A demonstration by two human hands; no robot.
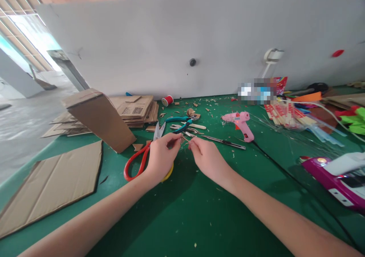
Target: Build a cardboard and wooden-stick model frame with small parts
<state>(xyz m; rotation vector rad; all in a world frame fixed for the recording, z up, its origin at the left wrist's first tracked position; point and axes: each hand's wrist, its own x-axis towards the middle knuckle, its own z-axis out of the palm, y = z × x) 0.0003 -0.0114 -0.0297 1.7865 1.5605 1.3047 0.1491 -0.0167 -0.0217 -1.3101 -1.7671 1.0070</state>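
1 thin stick (186,139) spans the small gap between 2 hands, above the green table (176,219); its ends disappear into the fingertips, so its full length is hard to make out. The left hand (165,154) and the right hand (209,156) each pinch it between thumb and finger. The left hand hides part of 1 pair of red-handled scissors (144,159) and most of 1 yellow item (168,174), which I cannot identify. Just beyond lies 1 pair of teal-handled pliers (185,126), among overlapping tools too tangled to count. Rightward are 1 craft knife (225,141) and 1 pink glue gun (241,123); leftward, 1 flat cardboard sheet (57,177) and 1 leaning cardboard piece (99,116), partly covering a cardboard stack (139,110). Farther back sits 1 red spool (167,100). The right edge cuts off 1 purple device (336,181).
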